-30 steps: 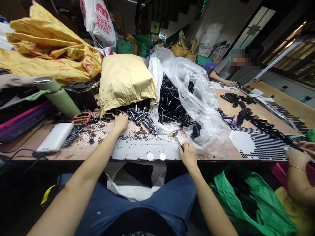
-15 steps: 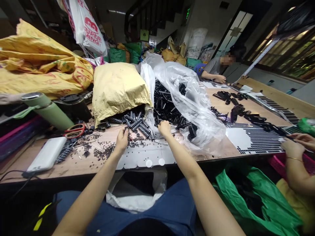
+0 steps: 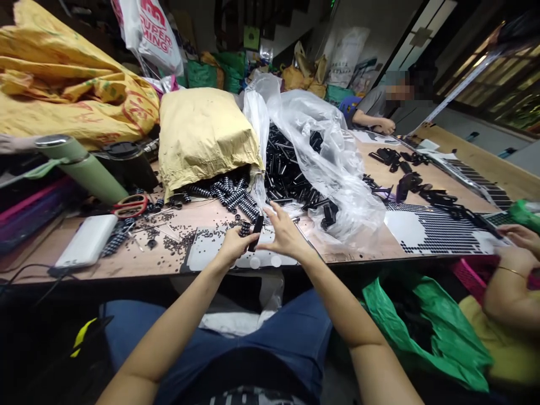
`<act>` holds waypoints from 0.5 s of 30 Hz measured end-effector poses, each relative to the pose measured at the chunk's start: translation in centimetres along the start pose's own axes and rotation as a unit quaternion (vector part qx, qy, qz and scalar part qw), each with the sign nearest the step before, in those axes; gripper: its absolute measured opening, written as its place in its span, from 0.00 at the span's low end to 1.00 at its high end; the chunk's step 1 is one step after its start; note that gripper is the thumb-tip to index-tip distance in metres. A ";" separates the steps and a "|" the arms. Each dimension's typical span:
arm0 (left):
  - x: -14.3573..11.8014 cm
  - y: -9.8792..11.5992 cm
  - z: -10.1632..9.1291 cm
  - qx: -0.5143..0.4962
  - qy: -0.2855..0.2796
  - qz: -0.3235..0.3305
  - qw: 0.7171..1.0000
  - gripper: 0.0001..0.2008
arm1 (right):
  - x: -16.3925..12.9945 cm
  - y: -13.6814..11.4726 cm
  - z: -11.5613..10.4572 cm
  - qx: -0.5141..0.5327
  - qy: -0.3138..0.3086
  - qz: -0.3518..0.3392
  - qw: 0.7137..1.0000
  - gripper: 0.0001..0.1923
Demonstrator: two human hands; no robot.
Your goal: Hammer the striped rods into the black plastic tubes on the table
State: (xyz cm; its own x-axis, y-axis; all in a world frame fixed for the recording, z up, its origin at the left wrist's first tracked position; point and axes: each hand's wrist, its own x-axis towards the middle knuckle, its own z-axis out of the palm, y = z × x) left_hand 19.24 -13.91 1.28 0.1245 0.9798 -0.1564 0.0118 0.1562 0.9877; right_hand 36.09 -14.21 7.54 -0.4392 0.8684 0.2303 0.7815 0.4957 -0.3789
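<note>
My left hand (image 3: 233, 246) and my right hand (image 3: 286, 236) meet above the table's near edge. The right hand pinches a short black tube (image 3: 256, 232) between thumb and fingers. The left hand grips a small black-and-white checkered piece (image 3: 244, 228) right beside the tube. Just behind them lies a pile of checkered tubes (image 3: 233, 198) spilling from a tan paper bag (image 3: 202, 135). A clear plastic bag (image 3: 324, 146) holds a heap of plain black tubes (image 3: 291, 174).
A white perforated sheet (image 3: 219, 256) and loose black beads (image 3: 169, 244) lie on the wooden table (image 3: 139, 261). Scissors (image 3: 129, 206), a white power bank (image 3: 86, 242) and a green bottle (image 3: 80, 167) stand left. Another person's hands (image 3: 517, 239) work at the right over a dotted sheet (image 3: 439, 233); a green bag (image 3: 422, 326) hangs below.
My right hand left the screwdriver, reached into the black tubes and came back with one. My left hand picked up a checkered piece from the pile. Both hands drew together near the table edge.
</note>
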 end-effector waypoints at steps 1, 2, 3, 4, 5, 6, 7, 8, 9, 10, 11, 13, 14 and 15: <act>-0.2 0.1 0.0 -0.032 0.007 -0.033 0.999 0.18 | -0.3 -0.5 0.7 -0.008 0.009 0.007 1.000 0.51; -0.5 0.3 0.0 -0.051 0.005 -0.047 0.998 0.20 | -0.6 -0.9 1.5 -0.010 0.008 0.009 1.000 0.56; -0.7 0.5 -0.1 -0.064 -0.001 -0.042 0.997 0.21 | -0.8 -1.1 2.1 -0.004 0.008 0.010 1.000 0.58; -1.0 0.8 -0.3 -0.076 -0.009 -0.026 0.997 0.22 | -0.9 -1.2 2.7 0.007 0.014 0.010 1.000 0.58; -1.2 1.0 -0.6 -0.091 -0.017 -0.007 0.996 0.24 | -1.1 -1.2 3.0 0.024 0.021 0.009 0.999 0.58; -1.5 1.2 -0.8 -0.109 -0.026 0.010 0.994 0.26 | -1.3 -1.0 3.3 0.044 0.028 0.006 0.999 0.59; -1.6 1.4 -1.1 -0.129 -0.034 0.022 0.991 0.26 | -1.6 -0.8 3.4 0.065 0.033 0.002 0.997 0.60; -1.8 1.4 -1.3 -0.149 -0.042 0.025 0.988 0.26 | -2.0 -0.5 3.4 0.085 0.033 -0.001 0.996 0.60; -1.8 1.4 -1.4 -0.166 -0.047 0.022 0.985 0.26 | -2.4 -0.3 3.4 0.102 0.030 -0.003 0.994 0.60; -1.8 1.2 -1.5 -0.176 -0.049 0.019 0.983 0.25 | -2.9 -0.1 3.4 0.117 0.026 -0.005 0.993 0.60; -1.7 0.9 -1.5 -0.176 -0.044 0.019 0.983 0.24 | -3.4 0.0 3.5 0.128 0.022 -0.007 0.992 0.59; -1.1 0.0 -1.5 -0.138 -0.019 0.041 0.989 0.23 | -4.4 0.3 3.8 0.137 0.020 -0.008 0.990 0.58; -0.7 -0.6 -1.4 -0.091 -0.001 0.066 0.994 0.22 | -4.9 0.5 4.0 0.135 0.022 -0.001 0.991 0.57; -0.4 -1.4 -1.4 -0.022 0.019 0.100 0.995 0.22 | -5.3 0.7 4.4 0.129 0.023 0.014 0.991 0.57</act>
State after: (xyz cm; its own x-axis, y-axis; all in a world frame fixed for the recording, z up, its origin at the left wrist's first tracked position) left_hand 17.80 -14.31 -0.06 0.0821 0.9957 0.0420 -0.0528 -0.0377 0.9979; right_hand 37.04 -18.42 2.14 -0.3935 0.8834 0.2546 0.6509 0.4633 -0.6015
